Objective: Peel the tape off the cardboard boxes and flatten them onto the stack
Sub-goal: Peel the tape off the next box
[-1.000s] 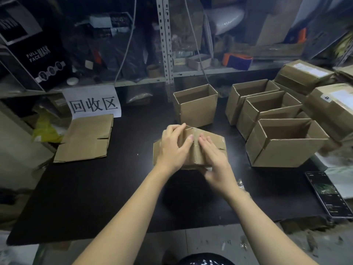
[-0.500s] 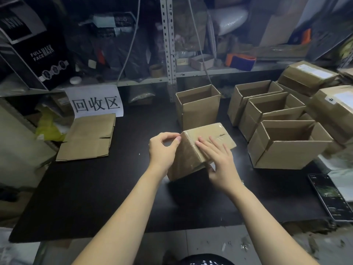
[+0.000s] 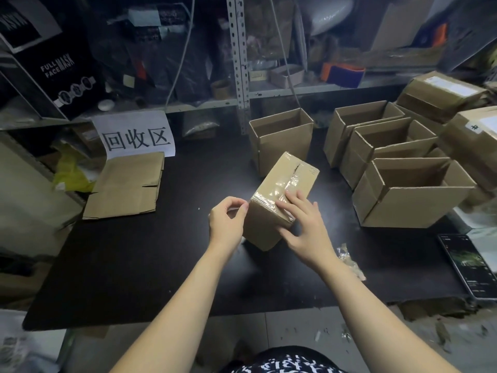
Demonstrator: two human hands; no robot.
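Observation:
A small sealed cardboard box [image 3: 274, 181] stands tilted on the black table [image 3: 134, 265], its top seam covered with clear tape [image 3: 294, 179]. My left hand [image 3: 227, 224] is at the box's near left corner, thumb and forefinger pinching the tape edge there. My right hand [image 3: 304, 227] lies on the near end of the top with straight fingers pressing down. A stack of flattened cardboard [image 3: 126, 184] lies at the left below a white paper sign [image 3: 135, 135].
Several open empty boxes [image 3: 411, 203] stand behind and to the right of the held box, with sealed boxes [image 3: 441, 95] at the far right. A wad of peeled tape [image 3: 348, 261] lies by my right wrist. A phone [image 3: 468, 265] rests on the table's right edge. Cluttered shelves stand behind.
The box has been turned and stood up, its taped top now facing me. My left hand moved from the box's top to its near left corner. My right hand stays on top.

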